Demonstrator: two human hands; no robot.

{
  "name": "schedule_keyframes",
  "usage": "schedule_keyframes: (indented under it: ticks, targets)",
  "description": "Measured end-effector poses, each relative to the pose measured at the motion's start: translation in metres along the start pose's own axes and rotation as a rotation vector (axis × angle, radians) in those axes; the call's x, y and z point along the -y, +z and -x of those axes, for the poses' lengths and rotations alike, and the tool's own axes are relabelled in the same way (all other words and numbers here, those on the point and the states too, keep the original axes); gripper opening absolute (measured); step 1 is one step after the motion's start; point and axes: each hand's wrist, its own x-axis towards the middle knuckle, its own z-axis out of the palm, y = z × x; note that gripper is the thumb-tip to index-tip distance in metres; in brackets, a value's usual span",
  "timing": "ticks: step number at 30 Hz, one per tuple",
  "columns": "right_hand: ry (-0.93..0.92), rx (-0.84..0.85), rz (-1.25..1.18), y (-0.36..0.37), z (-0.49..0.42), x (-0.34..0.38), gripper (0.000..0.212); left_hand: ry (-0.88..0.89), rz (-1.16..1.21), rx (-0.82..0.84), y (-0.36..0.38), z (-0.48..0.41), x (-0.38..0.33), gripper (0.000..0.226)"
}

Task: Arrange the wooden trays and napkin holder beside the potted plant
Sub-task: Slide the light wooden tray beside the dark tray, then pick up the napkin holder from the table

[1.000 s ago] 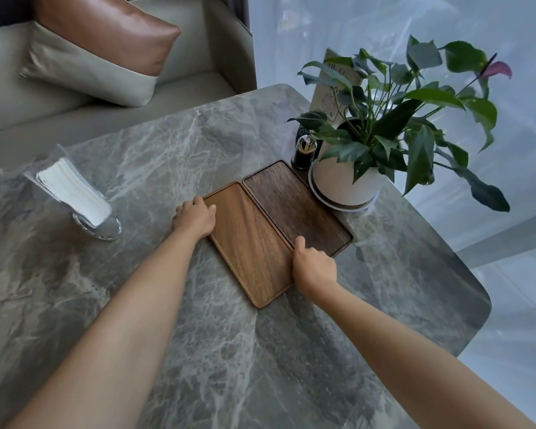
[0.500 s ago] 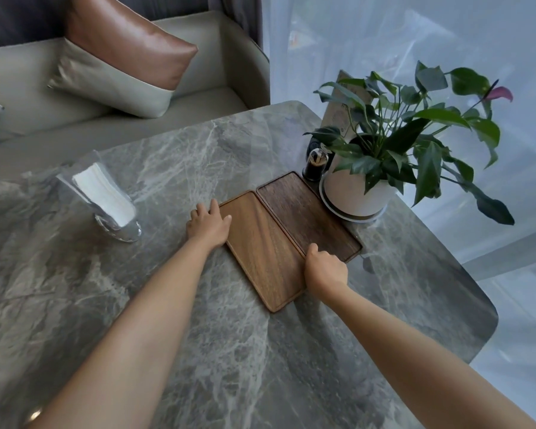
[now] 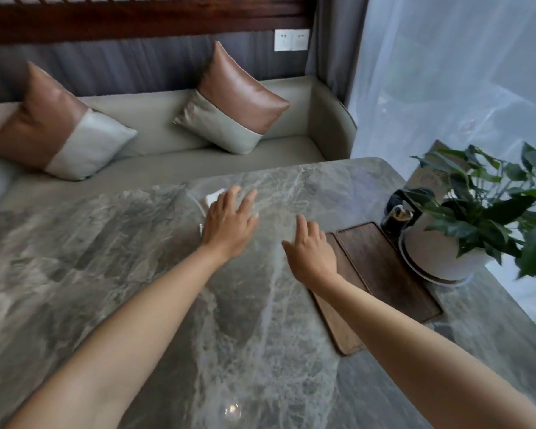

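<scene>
Two wooden trays lie side by side on the marble table (image 3: 106, 258). The darker tray (image 3: 384, 270) touches the white pot of the plant (image 3: 446, 252); the lighter tray (image 3: 338, 320) is partly under my right forearm. My left hand (image 3: 228, 224) hovers open with fingers spread, right in front of the clear napkin holder (image 3: 212, 199), which it mostly hides; only a blurred edge and a bit of white napkin show. My right hand (image 3: 311, 252) is open above the table, just left of the lighter tray, holding nothing.
A small dark toothpick jar (image 3: 398, 215) stands behind the darker tray next to the pot. A grey sofa (image 3: 174, 162) with two brown-and-white cushions runs along the table's far edge. A sheer curtain (image 3: 446, 72) hangs to the right.
Both hands have left the trays and moved up and left toward the napkin holder, fingers now spread. The view has tilted up and turned left, showing the sofa.
</scene>
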Motion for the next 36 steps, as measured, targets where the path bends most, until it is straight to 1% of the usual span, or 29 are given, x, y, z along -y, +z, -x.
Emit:
schedule_keyframes:
  ticks: [2, 5, 9, 13, 15, 20, 23, 29, 36]
  targets:
    - [-0.071, 0.014, -0.026, 0.007, -0.007, 0.022, 0.067, -0.09, -0.007, -0.025, -0.009, -0.004, 0.026, 0.052]
    - [-0.113, 0.063, -0.066, 0.019, -0.018, 0.048, 0.073, -0.226, 0.004, 0.026, -0.01, -0.01, 0.061, 0.053]
    - [-0.117, 0.134, -0.086, 0.038, -0.031, 0.073, 0.08, -0.376, 0.075, 0.114, 0.004, -0.017, 0.098, 0.055]
    - [-0.084, 0.19, -0.129, 0.055, -0.039, 0.085, 0.084, -0.483, 0.194, 0.192, 0.019, -0.028, 0.116, 0.056]
    - [-0.081, 0.199, -0.149, 0.06, -0.043, 0.089, 0.085, -0.505, 0.258, 0.212, 0.025, -0.033, 0.121, 0.056]
    - [-0.074, 0.145, -0.2, 0.066, -0.047, 0.095, 0.081, -0.46, 0.417, 0.208, 0.036, -0.044, 0.121, 0.053]
    - [-0.058, 0.126, -0.242, 0.068, -0.047, 0.095, 0.078, -0.5, 0.472, 0.199, 0.039, -0.048, 0.114, 0.052]
    - [-0.048, 0.102, -0.264, 0.065, -0.039, 0.089, 0.078, -0.584, 0.515, 0.221, 0.035, -0.047, 0.1, 0.055]
    - [-0.053, 0.118, -0.242, 0.044, -0.004, 0.061, 0.078, -0.616, 0.541, 0.309, 0.018, -0.022, 0.065, 0.062]
